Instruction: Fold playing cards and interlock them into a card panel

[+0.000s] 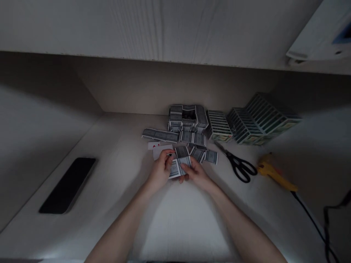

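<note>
My left hand [159, 171] and my right hand [197, 174] meet over the middle of the pale desk [115, 204]. Both are closed on a small set of patterned playing cards [179, 166], held back side up between the fingers. Just beyond the hands lie loose cards [203, 155], some face down, and one face-up card with red pips [154, 145]. Further back stands a small structure built from cards [188, 117], with rows of joined cards [164, 135] stretched out in front of it.
A dark phone [68, 184] lies at the left. Black-handled scissors [237, 164] and a yellow glue gun [274, 173] with a black cord [309, 219] lie at the right. Stacked card blocks [257, 120] stand at the back right by the wall.
</note>
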A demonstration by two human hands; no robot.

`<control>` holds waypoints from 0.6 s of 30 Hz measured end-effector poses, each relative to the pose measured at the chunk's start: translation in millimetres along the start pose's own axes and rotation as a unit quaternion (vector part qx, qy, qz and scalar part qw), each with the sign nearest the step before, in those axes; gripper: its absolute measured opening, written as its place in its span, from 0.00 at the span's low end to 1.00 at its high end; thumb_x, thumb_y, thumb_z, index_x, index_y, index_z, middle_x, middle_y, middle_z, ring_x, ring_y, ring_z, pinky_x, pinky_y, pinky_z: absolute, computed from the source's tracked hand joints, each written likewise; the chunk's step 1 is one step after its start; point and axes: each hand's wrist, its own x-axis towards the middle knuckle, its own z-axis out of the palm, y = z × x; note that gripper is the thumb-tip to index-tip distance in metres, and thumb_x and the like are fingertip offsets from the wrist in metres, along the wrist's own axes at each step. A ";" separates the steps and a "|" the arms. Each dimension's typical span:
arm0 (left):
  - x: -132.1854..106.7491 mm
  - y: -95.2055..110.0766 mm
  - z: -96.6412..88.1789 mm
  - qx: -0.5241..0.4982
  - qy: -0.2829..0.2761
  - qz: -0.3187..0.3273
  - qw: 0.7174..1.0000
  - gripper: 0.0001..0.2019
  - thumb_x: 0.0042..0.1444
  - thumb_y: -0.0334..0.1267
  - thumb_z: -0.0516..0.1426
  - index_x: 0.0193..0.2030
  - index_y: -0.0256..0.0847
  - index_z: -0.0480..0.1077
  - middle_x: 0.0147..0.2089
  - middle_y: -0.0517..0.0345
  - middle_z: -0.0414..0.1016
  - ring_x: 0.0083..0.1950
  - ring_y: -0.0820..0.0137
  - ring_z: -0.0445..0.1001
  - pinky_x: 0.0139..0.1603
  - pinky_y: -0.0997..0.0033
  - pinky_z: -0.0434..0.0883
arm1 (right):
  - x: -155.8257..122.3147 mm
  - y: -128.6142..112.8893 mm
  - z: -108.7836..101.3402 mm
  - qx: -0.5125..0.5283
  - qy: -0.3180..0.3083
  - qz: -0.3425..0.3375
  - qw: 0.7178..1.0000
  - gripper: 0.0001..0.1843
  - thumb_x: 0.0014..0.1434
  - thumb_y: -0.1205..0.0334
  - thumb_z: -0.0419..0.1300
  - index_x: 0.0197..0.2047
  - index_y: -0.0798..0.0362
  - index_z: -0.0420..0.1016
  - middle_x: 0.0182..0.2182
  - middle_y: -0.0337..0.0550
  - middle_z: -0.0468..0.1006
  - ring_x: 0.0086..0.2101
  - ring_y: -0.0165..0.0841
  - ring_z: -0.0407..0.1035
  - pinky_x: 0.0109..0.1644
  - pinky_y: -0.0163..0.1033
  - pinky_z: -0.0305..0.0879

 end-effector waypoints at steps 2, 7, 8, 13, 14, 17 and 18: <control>-0.9 0.1 -0.1 -0.008 -0.006 -0.001 1.000 0.15 0.57 0.43 0.45 0.48 0.40 0.59 0.26 0.62 0.67 0.23 0.75 0.65 0.24 0.77 0.62 | -0.6 0.9 -0.1 -0.009 -0.016 0.004 1.000 0.18 0.52 0.48 0.54 0.39 0.51 0.56 0.21 0.32 0.72 0.16 0.27 0.68 0.20 0.31 0.60; -2.3 -1.0 1.5 0.027 -0.010 0.009 1.000 0.14 0.57 0.43 0.45 0.48 0.42 0.61 0.26 0.62 0.69 0.24 0.74 0.67 0.24 0.76 0.62 | -1.4 4.1 0.1 -0.016 -0.030 0.009 0.999 0.18 0.53 0.48 0.54 0.39 0.51 0.55 0.21 0.32 0.73 0.16 0.27 0.68 0.20 0.32 0.61; -2.4 -0.8 1.9 0.035 -0.008 0.013 0.999 0.14 0.57 0.43 0.45 0.47 0.42 0.61 0.27 0.61 0.69 0.25 0.74 0.67 0.25 0.76 0.63 | -1.6 4.0 0.2 -0.015 -0.030 0.009 0.999 0.18 0.53 0.48 0.54 0.39 0.51 0.56 0.22 0.32 0.73 0.16 0.27 0.68 0.20 0.32 0.61; -0.5 2.1 1.4 0.071 0.006 0.046 0.996 0.12 0.58 0.41 0.45 0.43 0.42 0.65 0.33 0.59 0.72 0.30 0.73 0.70 0.30 0.75 0.65 | -2.8 2.1 3.2 -0.026 -0.009 -0.014 1.000 0.16 0.53 0.49 0.54 0.37 0.52 0.57 0.20 0.33 0.72 0.15 0.26 0.66 0.17 0.30 0.58; 0.5 2.0 0.8 0.080 0.022 0.053 0.995 0.12 0.58 0.40 0.44 0.42 0.42 0.65 0.34 0.58 0.72 0.32 0.73 0.70 0.31 0.74 0.66 | -2.5 2.4 3.3 -0.028 0.016 -0.025 0.999 0.16 0.53 0.49 0.54 0.37 0.52 0.57 0.20 0.33 0.72 0.14 0.26 0.65 0.16 0.30 0.57; 4.4 -1.1 -2.1 0.124 0.092 0.087 0.984 0.12 0.59 0.39 0.44 0.41 0.40 0.66 0.38 0.54 0.72 0.40 0.69 0.70 0.39 0.69 0.67 | 1.0 5.9 -1.5 -0.050 0.177 -0.085 0.979 0.15 0.53 0.49 0.53 0.37 0.50 0.57 0.22 0.34 0.70 0.14 0.25 0.61 0.14 0.30 0.56; 5.7 -2.6 -2.9 0.147 0.109 0.104 0.978 0.11 0.58 0.38 0.45 0.41 0.40 0.66 0.40 0.53 0.72 0.42 0.68 0.70 0.42 0.67 0.67 | 2.6 7.5 -5.0 -0.072 0.250 -0.113 0.959 0.15 0.53 0.49 0.52 0.38 0.50 0.57 0.24 0.35 0.70 0.15 0.25 0.61 0.15 0.31 0.56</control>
